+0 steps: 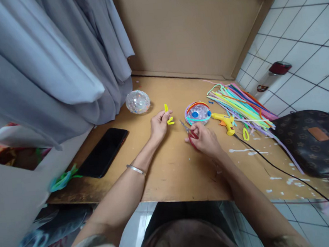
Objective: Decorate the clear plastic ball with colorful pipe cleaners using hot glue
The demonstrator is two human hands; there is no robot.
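Note:
Between the fingertips of my left hand [160, 124] is a bent yellow pipe cleaner [170, 120], its ends sticking out above and to the right. My right hand [205, 138] is closed around the red handles of a pair of scissors [192, 133]. The blades point up and left, a short way from the yellow piece and apart from it. Just beyond my right hand sits a round clear bowl-like piece [201, 110] trimmed with coloured pipe cleaners and blue discs. A second clear, speckled bowl [138, 102] stands past my left hand.
A yellow glue gun [226, 123] lies right of the decorated piece, its black cord [268, 161] running to the lower right. Behind it is a pile of coloured pipe cleaners [241, 104]. A brown bag [317, 143] sits at the right edge, a black phone [105, 152] at left. Grey curtain [89, 68] hangs left.

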